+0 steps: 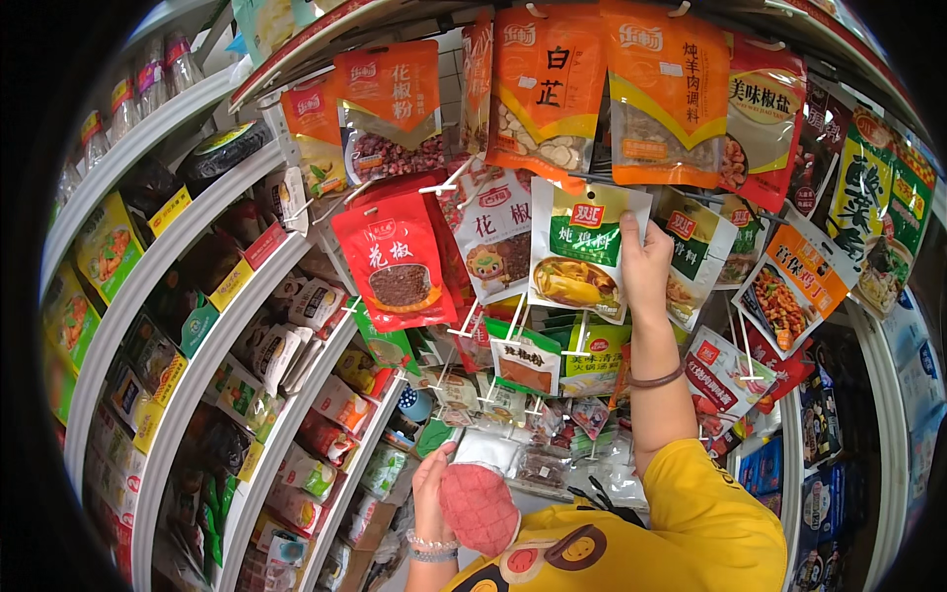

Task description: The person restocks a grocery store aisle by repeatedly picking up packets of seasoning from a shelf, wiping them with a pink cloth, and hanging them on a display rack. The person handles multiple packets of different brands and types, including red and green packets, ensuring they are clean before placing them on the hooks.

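Observation:
My right hand (645, 259) pinches the right edge of a white-and-gold seasoning packet (581, 248), its thumb on the front. The packet has a green band and a picture of a cooked dish. A similar green-and-silver packet (688, 255) hangs just right of and behind that hand. Low in front of my body, my left hand (430, 492) holds a red quilted cloth (479, 507) with a white part at its top. A red spice packet (396, 263) and a white-and-red one (488, 229) hang left of the held packet.
Orange spice pouches (547, 81) hang in a row above. Metal display hooks (467, 318) stick out below, several holding small packets such as a chilli powder bag (525, 362). White-edged shelves (200, 274) of packaged food curve along the left. More goods stand on the right shelves (821, 444).

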A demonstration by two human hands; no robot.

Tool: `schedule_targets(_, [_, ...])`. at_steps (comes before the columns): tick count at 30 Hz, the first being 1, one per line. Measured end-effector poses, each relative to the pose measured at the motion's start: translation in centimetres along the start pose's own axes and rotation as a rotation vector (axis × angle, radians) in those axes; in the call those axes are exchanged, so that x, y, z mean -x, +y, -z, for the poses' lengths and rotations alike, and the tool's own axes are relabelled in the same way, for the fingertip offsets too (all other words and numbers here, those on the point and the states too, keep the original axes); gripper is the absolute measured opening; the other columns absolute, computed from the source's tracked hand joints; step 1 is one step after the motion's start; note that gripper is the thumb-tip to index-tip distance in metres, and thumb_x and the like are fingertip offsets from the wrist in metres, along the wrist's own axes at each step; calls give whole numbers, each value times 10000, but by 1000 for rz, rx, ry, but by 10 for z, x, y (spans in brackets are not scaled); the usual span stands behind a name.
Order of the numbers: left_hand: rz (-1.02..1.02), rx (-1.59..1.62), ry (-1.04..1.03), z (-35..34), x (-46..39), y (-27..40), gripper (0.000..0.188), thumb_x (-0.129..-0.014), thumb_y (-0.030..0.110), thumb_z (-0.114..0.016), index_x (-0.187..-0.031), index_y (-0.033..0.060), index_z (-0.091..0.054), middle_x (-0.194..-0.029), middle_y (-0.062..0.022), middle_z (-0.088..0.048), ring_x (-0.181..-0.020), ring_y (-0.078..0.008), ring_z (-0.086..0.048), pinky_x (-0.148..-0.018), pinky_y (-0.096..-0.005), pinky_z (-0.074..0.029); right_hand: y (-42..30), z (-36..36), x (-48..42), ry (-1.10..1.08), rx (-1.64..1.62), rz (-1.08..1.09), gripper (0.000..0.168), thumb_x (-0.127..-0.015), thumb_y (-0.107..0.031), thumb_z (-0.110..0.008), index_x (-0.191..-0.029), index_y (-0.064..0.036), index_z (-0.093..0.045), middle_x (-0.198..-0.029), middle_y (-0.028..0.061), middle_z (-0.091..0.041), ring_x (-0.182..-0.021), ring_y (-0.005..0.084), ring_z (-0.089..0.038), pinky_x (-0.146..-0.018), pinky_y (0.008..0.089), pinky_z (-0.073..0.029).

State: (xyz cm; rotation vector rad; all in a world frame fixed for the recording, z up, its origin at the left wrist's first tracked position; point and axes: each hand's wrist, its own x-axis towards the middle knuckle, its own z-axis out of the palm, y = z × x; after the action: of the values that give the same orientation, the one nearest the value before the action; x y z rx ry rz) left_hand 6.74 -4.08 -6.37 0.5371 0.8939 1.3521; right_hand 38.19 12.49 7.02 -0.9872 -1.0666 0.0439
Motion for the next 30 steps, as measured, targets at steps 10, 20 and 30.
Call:
schedule_targets(10, [23,22,-26,10,-1,-6,222,-942,159,-483,-1071,-11,-544,-827,-103,-624,-672,-177,-627,-619,-301,-536,-2,1,-3,1,66,13,360,-908,-256,-547,-794,86,-547,-639,217,-537,-560,217,-440,-580,345,-422])
schedule_targets(20, [65,45,33,5,2,-10,248,-955,194,-454,-1112,10,-511,-776,-115,-643,-649,-195,-644,-594,-310,-542,-5,-7,-10,36,170,44,367,-887,-226,-535,-712,94,-498,-610,278,-476,-558,421,-451,-552,405,-404])
schedule_targets(30, [35,25,51,14,5,-7,265,-949,201,-468,-1127,8,-511,-761,-102,-643,-634,-189,-638,-588,-302,-537,-13,-5,20,189,298,374,317,-839,-195,-602,-1108,-28,-578,-1093,182,-595,-1008,326,-564,-867,385,-433])
